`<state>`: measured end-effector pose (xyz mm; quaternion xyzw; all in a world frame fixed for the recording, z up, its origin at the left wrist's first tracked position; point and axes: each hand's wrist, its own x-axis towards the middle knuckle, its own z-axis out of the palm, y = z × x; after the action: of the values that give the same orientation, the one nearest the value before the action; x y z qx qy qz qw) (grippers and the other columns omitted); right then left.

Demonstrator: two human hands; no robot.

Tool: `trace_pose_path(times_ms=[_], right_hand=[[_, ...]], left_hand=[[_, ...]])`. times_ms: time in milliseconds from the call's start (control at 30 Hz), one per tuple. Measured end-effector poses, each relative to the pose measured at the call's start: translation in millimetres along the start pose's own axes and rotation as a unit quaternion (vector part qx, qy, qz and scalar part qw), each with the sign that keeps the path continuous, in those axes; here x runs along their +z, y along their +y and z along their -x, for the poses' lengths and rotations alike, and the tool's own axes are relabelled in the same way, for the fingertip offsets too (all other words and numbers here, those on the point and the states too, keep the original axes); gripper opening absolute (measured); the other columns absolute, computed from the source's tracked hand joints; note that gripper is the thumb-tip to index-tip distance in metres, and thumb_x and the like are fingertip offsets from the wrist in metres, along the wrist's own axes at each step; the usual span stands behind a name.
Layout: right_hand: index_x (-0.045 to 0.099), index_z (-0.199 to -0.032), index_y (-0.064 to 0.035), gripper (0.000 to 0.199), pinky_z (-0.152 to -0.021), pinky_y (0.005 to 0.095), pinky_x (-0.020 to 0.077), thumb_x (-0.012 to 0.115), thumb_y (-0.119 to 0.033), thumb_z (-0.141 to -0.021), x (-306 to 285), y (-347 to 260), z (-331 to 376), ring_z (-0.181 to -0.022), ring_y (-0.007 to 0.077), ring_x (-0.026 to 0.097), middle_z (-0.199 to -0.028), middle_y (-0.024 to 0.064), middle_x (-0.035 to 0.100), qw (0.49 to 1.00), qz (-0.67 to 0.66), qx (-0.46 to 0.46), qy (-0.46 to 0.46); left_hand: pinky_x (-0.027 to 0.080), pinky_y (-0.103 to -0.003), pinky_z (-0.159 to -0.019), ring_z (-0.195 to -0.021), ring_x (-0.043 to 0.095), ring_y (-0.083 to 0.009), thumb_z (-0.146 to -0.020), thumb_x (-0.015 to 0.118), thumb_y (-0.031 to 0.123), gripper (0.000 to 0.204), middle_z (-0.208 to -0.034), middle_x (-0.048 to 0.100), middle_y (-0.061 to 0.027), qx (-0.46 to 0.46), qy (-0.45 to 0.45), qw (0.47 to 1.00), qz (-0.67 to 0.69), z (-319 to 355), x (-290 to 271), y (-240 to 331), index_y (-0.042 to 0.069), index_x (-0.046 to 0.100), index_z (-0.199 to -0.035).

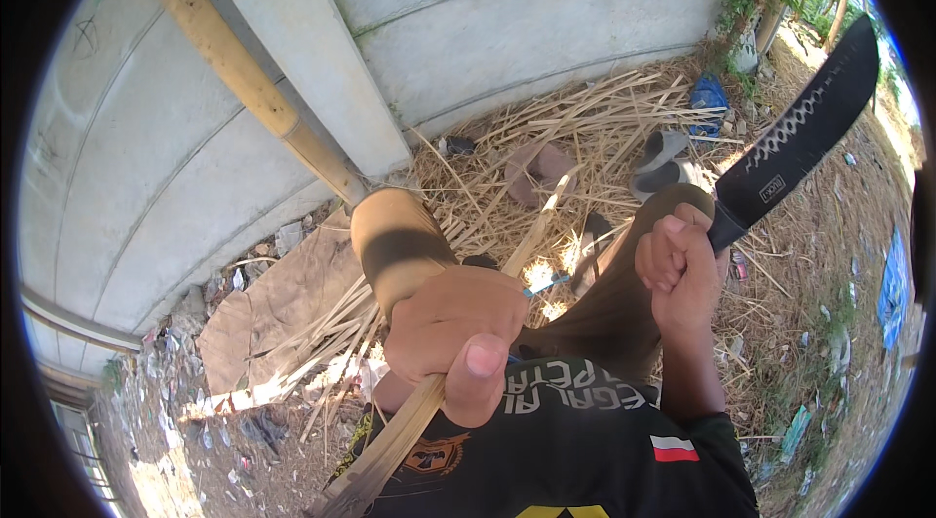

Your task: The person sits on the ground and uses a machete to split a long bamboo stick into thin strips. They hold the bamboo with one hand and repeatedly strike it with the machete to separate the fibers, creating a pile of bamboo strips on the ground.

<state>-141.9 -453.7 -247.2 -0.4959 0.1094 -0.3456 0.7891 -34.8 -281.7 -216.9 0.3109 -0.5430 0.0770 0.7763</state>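
My left hand (453, 333) is closed round a long pale bamboo strip (403, 440), its thumb lying over it. The strip runs slantwise across my body, one end low beside my dark shirt and the other out beyond my fist. Raised on the right, my right hand (678, 264) grips a machete (809, 128) by its black handle. The dark blade, with a row of cut-outs, points up and away to the right, apart from the strip. Beyond my knees lies a heap of split bamboo strips (604, 113), with more strips (322, 338) left of my left arm.
A grey concrete panel wall (526, 30) with a post (312, 50) stands ahead, a bamboo pole (234, 69) leaning there. Grey footwear (663, 165) and a blue plastic bag (709, 103) sit by the heap. A brown sheet (273, 313) lies left; litter dots the ground.
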Motion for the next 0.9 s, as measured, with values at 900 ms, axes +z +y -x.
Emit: trace_pose_path(times_ms=[900], right_hand=[[0.042,-0.065,-0.0098,0.03,-0.039,0.0236,0.0274,0.059,-0.009,-0.09,9,47,-5,-0.042,0.0046,0.035,-0.053,-0.0039,0.04,0.997,0.005,0.075,-0.004]], left_hand=[[0.016,-0.026,-0.037,-0.035,0.023,-0.0089,-0.104,0.034,0.018,0.045,-0.045,0.028,0.0012,-0.032,-0.02,0.998,-0.057,-29,-24,15,0.012,0.03,-0.059]])
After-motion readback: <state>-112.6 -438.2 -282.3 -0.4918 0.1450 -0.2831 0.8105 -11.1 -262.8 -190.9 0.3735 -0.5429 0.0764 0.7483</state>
